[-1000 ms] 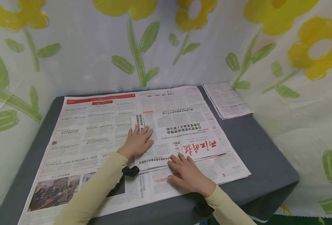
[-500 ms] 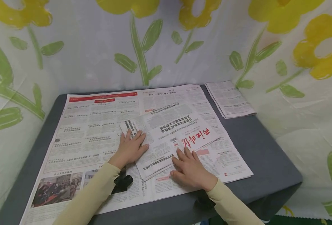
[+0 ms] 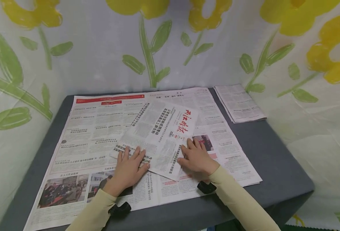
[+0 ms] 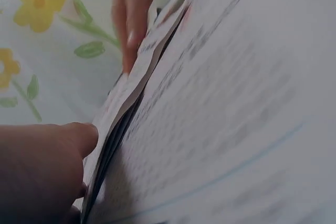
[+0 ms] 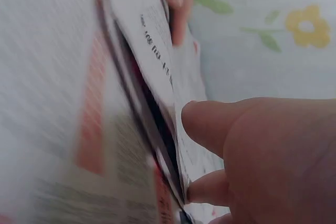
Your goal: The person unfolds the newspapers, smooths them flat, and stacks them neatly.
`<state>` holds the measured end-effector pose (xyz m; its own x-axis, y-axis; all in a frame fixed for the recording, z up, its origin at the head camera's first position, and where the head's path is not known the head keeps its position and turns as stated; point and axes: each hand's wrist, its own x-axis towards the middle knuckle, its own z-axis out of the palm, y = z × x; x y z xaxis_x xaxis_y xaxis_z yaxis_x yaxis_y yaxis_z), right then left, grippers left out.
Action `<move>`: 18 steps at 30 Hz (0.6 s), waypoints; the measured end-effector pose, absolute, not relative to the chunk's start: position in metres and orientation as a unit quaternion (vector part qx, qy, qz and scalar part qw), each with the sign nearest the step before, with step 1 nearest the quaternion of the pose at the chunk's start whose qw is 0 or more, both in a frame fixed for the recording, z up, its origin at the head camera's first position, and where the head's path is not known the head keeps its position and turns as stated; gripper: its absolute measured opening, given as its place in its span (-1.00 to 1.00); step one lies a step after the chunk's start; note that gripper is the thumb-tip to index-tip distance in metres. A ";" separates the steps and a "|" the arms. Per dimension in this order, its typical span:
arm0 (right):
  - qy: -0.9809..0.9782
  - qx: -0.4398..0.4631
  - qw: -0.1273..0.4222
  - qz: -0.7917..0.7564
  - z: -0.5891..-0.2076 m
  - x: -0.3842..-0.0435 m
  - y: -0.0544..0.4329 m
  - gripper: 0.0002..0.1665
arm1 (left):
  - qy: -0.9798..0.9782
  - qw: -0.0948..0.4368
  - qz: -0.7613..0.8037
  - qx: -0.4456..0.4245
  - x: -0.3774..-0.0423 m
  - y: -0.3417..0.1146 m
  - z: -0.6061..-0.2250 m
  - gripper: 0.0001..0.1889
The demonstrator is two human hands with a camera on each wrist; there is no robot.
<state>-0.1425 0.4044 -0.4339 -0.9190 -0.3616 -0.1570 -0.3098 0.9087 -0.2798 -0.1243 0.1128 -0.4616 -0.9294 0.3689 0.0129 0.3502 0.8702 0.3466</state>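
Note:
A folded newspaper (image 3: 152, 133) with a red masthead lies turned at an angle on a larger spread-out newspaper (image 3: 92, 128). My left hand (image 3: 130, 170) rests on its near left corner, fingers spread and fairly straight. On its right edge my right hand (image 3: 198, 157) rests, fingertips touching the paper. In the left wrist view the left thumb (image 4: 84, 137) lies at the folded newspaper's layered edge (image 4: 123, 114). The right wrist view has the right thumb (image 5: 207, 124) beside the slightly parted layers.
Another folded newspaper (image 3: 239, 104) lies at the table's back right. The dark grey cloth (image 3: 279, 170) shows along the right side of the table. A white curtain with yellow flowers (image 3: 95, 61) hangs behind and at both sides.
The folded newspaper has turned counterclockwise on the spread sheet, its masthead swinging up and away. The left hand has come nearer and left; the right hand has moved slightly away from the body.

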 end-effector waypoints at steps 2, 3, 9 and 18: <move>0.972 -0.161 0.113 -0.126 -0.436 -0.153 0.404 -0.23 | 0.967 0.018 0.177 0.185 -0.114 0.115 -0.463 -0.35; 0.973 -0.156 0.117 -0.126 -0.437 -0.158 0.403 -0.22 | 0.967 0.014 0.178 0.184 -0.109 0.117 -0.463 -0.36; 0.975 -0.112 0.133 -0.137 -0.442 -0.179 0.404 -0.16 | 0.959 0.031 0.208 0.191 -0.085 0.134 -0.463 -0.34; 0.972 -0.112 0.113 -0.172 -0.456 -0.184 0.411 -0.15 | 0.957 0.051 0.221 0.183 -0.089 0.141 -0.462 -0.35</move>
